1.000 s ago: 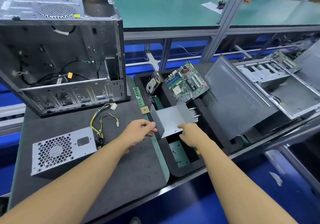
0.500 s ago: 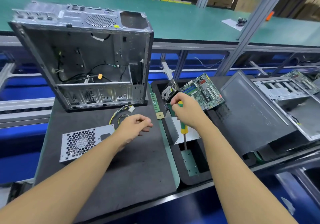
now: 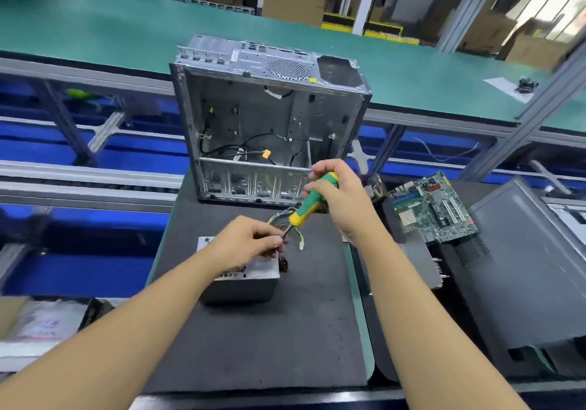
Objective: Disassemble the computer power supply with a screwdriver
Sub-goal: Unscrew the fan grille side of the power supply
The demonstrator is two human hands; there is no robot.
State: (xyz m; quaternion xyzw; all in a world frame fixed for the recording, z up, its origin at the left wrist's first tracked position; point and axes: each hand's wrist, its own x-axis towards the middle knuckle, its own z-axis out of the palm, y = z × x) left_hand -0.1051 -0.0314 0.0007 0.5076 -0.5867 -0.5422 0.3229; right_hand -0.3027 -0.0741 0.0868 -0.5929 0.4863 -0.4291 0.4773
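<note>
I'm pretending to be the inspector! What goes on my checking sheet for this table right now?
Surface: dark grey foam mat.
Job's things: silver metal power supply box lies on the mat; green-and-yellow screwdriver above it.
Clutter: open grey metal computer case stands behind; green motherboard at right.
Hands: right hand grips the screwdriver's handle; left hand pinches its shaft.
Cables: yellow-and-black wire bundle leaves the power supply.
Surroundings: green conveyor belt, brown cardboard boxes beyond.
</note>
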